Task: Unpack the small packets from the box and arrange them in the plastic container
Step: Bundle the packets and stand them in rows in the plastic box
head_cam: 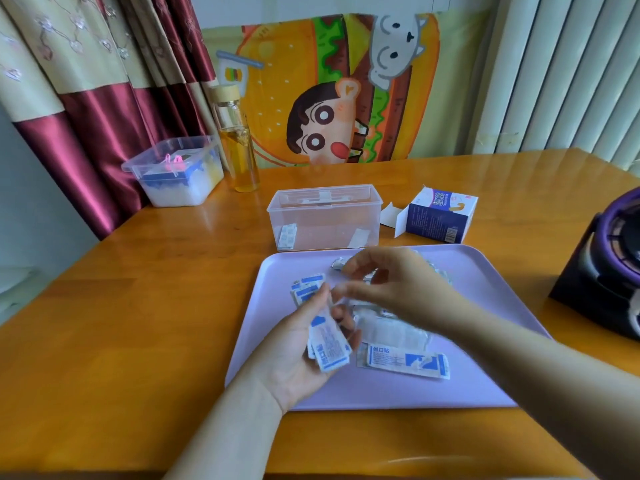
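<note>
1. The tray (485, 306) lies mid-frame on the surface (138, 323), with packets (405, 362) scattered on it.
2. Just above the tray stands the plastic container (325, 206), with two packets inside.
3. The box (438, 220) lies right of the container.
4. A bottle (239, 150) and a tub (173, 168) stand at upper left.

My L hand (291, 351) lies palm up, thumb & fingers curled round a few packets (329, 344) across the palm. R hand (394, 285) hangs just above my L fingertips, palm down, fingers bent toward the L thumb. It's blurred, so can't tell if it pinches anything.
</note>
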